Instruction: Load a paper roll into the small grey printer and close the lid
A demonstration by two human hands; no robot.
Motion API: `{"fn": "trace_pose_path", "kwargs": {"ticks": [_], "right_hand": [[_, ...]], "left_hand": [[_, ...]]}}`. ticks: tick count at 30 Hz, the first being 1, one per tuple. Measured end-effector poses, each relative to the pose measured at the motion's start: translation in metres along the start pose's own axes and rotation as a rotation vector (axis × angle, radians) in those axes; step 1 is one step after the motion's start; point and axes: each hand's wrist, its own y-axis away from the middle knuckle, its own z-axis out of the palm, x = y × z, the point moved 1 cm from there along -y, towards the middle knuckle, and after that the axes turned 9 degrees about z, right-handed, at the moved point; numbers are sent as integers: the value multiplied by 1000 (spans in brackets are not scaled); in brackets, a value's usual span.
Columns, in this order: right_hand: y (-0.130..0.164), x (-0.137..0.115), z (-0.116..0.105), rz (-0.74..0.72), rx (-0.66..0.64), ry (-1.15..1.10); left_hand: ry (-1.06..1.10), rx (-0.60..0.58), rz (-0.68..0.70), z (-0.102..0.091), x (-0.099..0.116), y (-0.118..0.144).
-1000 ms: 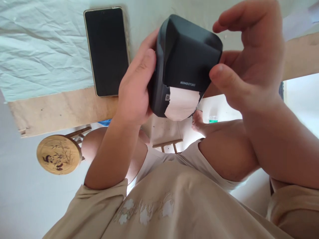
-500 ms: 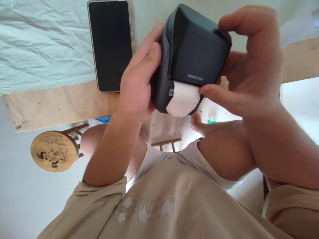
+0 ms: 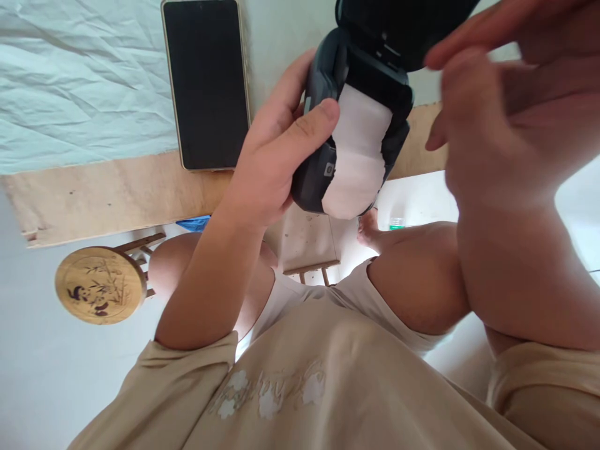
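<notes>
Probably light and stiff, the printer [image 3: 313, 184] is best held at nine o'clock, where the left hand [image 3: 276, 147] clamps it; the right hand's [image 3: 501, 119] contact is unclear.

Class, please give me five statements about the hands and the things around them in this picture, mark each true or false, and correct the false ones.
1. The left hand holds a black, box-shaped plastic device. True.
2. The device's black plastic lid is shut. False: the lid stands open, and a strip of plain white paper shows in the device.
3. A round, light-brown wooden stool top bears a dark panda picture. True.
4. The right hand is pinching the paper. False: it is up beside the lid, clear of the paper; whether it touches the lid is hard to tell.
5. A rectangular, pale-framed phone with a brightly lit screen lies left of the device. False: its screen is dark.
</notes>
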Motion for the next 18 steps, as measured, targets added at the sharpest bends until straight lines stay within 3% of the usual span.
{"fn": "trace_pose_path", "kwargs": {"ticks": [3,5,11,14,18], "right_hand": [[-2,-11,0,-114,-248,331],[-4,-20,0,-115,-326,446],[-9,-34,3,148,-537,723],[-9,-34,1,121,-501,589],[-6,-25,-12,112,-449,10]], "left_hand": [[-95,46,-35,10,3,3],[-228,112,-100,17,7,4],[-317,188,-151,26,12,1],[-306,204,-156,25,12,3],[-239,190,-148,15,11,8]]}}
